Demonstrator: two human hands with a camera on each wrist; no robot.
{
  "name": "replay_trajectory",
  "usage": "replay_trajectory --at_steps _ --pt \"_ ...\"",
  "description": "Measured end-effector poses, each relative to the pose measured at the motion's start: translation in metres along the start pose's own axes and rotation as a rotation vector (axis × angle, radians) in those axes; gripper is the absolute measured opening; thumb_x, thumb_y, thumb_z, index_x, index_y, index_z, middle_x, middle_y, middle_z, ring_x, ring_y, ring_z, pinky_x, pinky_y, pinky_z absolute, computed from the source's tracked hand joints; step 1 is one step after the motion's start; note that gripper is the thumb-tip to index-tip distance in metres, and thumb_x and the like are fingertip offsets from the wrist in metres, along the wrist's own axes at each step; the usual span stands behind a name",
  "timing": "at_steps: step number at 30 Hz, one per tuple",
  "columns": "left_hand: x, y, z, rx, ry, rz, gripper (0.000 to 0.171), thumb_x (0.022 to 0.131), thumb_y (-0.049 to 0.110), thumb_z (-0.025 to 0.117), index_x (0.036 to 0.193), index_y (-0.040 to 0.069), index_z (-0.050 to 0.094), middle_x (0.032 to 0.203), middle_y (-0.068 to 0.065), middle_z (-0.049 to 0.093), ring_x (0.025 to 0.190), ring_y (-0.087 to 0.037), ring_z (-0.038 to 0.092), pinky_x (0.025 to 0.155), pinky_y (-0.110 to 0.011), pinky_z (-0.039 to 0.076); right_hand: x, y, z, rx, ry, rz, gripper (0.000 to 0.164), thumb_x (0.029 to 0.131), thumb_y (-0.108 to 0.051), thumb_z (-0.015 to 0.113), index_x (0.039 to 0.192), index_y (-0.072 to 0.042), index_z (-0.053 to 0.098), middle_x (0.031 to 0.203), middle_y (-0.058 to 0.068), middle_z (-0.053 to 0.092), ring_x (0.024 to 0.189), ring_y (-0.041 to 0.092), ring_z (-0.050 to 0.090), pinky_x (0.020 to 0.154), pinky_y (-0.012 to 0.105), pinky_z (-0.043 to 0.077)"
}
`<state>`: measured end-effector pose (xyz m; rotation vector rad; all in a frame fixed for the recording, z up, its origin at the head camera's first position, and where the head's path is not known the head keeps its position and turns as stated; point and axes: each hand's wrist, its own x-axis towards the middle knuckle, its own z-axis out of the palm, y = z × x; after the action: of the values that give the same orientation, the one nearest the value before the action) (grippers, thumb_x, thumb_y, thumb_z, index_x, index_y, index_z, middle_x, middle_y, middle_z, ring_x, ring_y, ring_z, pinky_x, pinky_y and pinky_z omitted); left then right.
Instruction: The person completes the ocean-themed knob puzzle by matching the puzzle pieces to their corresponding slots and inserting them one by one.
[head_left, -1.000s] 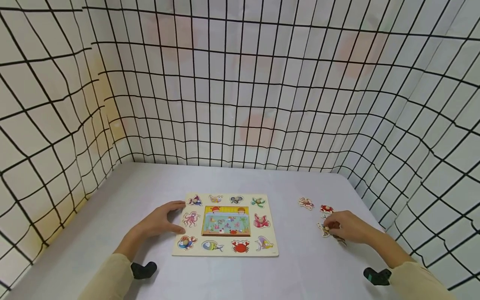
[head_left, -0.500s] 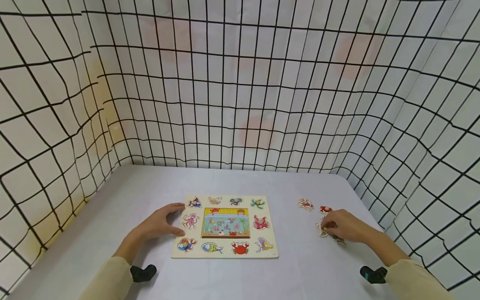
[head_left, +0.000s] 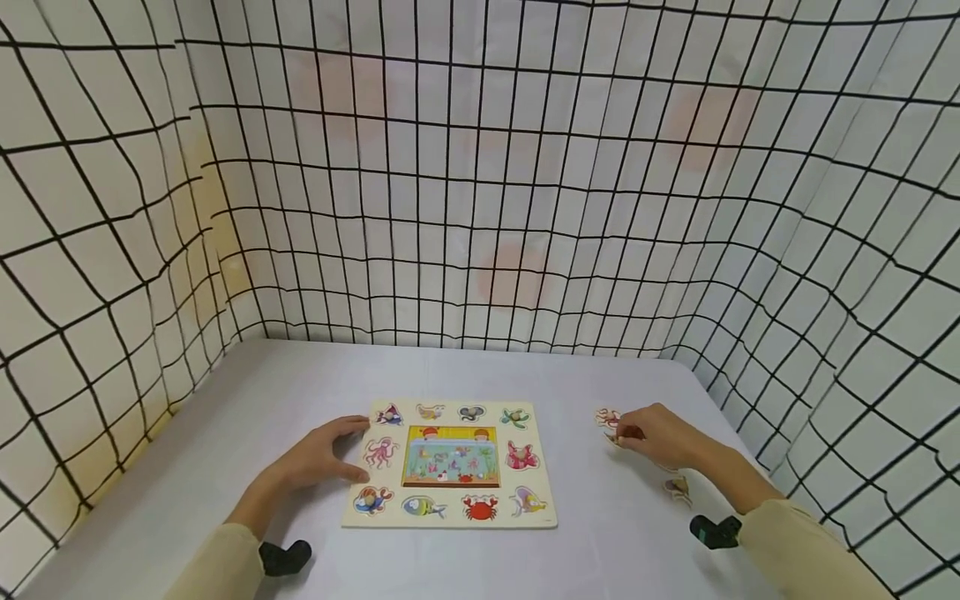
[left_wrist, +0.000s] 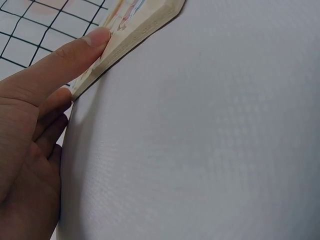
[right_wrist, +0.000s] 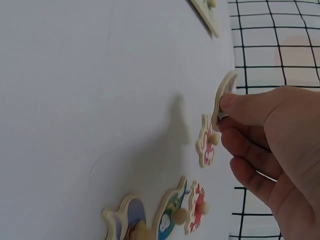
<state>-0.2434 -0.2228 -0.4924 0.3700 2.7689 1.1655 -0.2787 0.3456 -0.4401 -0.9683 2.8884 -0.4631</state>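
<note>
Found left hand [head_left: 311, 458] at the left edge of the puzzle board [head_left: 454, 518], thumb on the upper face, fingers spread rather than clamped; presumably placed to steady it flat on the table [head_left: 607, 533]. Found right hand [head_left: 656, 435] well apart, pinching a wooden piece [right_wrist: 218, 102] between thumb and fingers; judged lifted, from the separate shadow. Noted lying farther out: octopus-like piece [right_wrist: 205, 145], crab piece [right_wrist: 197, 217], blue-green piece [right_wrist: 174, 201] and purple piece [right_wrist: 135, 207], all with knobs [right_wrist: 178, 216] up, likely for easy pinching. Cannot identify the held piece: turned edge-on, partly covered by the thumb. Cannot make out the crab piece in the head view, apparently behind the right hand. Purple piece cut off at the right wrist view's lower border.
</note>
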Motion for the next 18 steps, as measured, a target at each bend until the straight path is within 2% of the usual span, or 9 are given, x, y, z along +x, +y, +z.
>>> replay_trajectory --at_steps 9,15,18 --pt "0.000 0.000 0.001 -0.002 0.002 0.016 0.095 0.057 0.050 0.084 0.137 0.017 0.046 0.145 -0.006 0.035 0.135 -0.034 0.022 0.105 -0.058 0.018 0.022 -0.008 -0.003 -0.055 0.025 -0.002 0.006 0.088 -0.023 0.065 0.084 -0.018 0.066 0.072 -0.018 0.055 0.064 0.002 0.051 0.057 0.022 0.047" --pt "-0.001 0.000 -0.001 0.004 0.008 0.030 0.094 0.057 0.050 0.084 0.136 0.015 0.047 0.145 -0.009 0.035 0.134 -0.035 0.024 0.105 -0.058 0.019 0.030 -0.010 -0.007 -0.016 0.030 0.009 0.006 0.086 -0.019 0.067 0.091 -0.016 0.068 0.078 -0.011 0.063 0.068 0.002 0.055 0.060 0.024 0.049" --pt "-0.001 0.000 0.000 -0.002 0.000 0.019 0.094 0.057 0.049 0.084 0.137 0.016 0.047 0.145 -0.008 0.035 0.134 -0.035 0.023 0.105 -0.058 0.019 0.034 -0.013 -0.008 -0.015 0.032 0.005 0.007 0.086 -0.019 0.066 0.092 -0.015 0.069 0.079 -0.010 0.063 0.068 0.003 0.056 0.061 0.024 0.050"
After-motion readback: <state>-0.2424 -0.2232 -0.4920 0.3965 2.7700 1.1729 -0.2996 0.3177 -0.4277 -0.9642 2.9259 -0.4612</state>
